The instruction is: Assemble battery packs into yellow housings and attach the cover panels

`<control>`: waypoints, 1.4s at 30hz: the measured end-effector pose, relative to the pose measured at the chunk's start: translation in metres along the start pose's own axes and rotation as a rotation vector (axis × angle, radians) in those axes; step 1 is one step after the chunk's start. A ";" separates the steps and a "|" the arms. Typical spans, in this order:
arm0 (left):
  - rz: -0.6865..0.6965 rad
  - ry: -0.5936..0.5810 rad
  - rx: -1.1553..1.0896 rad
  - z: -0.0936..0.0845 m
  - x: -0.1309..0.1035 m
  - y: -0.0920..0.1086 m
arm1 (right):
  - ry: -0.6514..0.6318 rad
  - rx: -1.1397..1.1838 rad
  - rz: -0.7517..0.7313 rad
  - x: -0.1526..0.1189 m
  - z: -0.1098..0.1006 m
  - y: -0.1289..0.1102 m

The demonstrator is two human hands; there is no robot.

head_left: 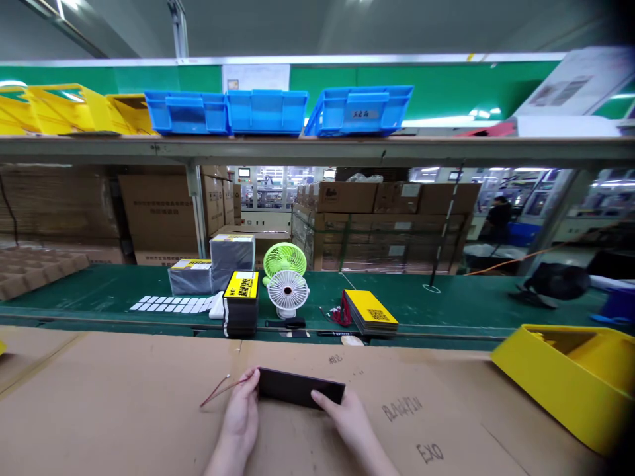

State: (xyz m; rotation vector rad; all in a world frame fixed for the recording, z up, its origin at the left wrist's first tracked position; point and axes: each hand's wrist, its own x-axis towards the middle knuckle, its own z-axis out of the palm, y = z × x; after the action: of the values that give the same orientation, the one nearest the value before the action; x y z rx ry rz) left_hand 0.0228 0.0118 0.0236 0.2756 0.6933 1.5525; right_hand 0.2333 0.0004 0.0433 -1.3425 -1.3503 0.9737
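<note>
Black-faced and held over the cardboard as a flat panel, with one end in the partly curled left hand, the other pinched under the right hand's thumb. Could strain the reddish wire beside the left fingers if turned sharply; could slip from too light a pinch.

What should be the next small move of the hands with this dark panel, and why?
Probably the left hand should tuck the reddish wire against the dark panel: the wire sticks out beyond that hand, its white plug free, while the right hand holds the panel's other end.
</note>
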 end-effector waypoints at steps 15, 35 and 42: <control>-0.010 0.018 -0.008 -0.002 0.002 -0.001 | -0.024 -0.008 0.005 0.000 -0.001 -0.002; -0.014 -0.014 -0.041 -0.005 0.003 -0.003 | 0.005 -0.013 0.036 0.000 0.000 0.000; -0.016 -0.006 -0.035 -0.005 0.003 -0.003 | 0.009 -0.004 0.037 0.002 0.001 0.003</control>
State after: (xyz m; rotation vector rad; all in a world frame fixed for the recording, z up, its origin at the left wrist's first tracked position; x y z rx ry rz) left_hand 0.0218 0.0136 0.0169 0.2475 0.6616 1.5469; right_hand 0.2331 0.0022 0.0408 -1.3778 -1.3254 0.9898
